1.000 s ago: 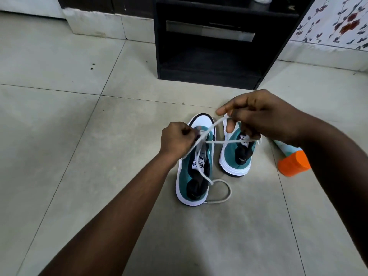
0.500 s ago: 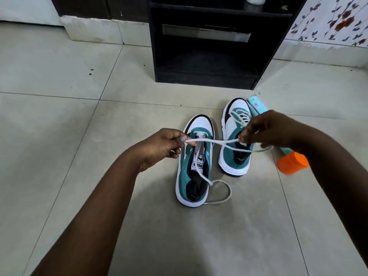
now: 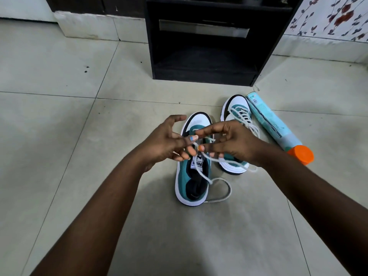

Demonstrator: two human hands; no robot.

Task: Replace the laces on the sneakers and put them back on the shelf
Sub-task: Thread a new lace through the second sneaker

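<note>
Both hands (image 3: 201, 143) had drawn together from a taut pull — fingers pinching the lace (image 3: 205, 177) — probably forming the knot.

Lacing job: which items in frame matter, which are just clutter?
Job: left sneaker, right sneaker, lace, shelf, left hand, right hand.
Clutter: tube with orange cap, on the floor beside the right sneaker.

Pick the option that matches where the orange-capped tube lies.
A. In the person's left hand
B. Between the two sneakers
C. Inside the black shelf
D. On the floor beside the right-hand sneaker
D: the orange-capped tube lies flat on the floor tiles right of the laced sneaker.
</note>
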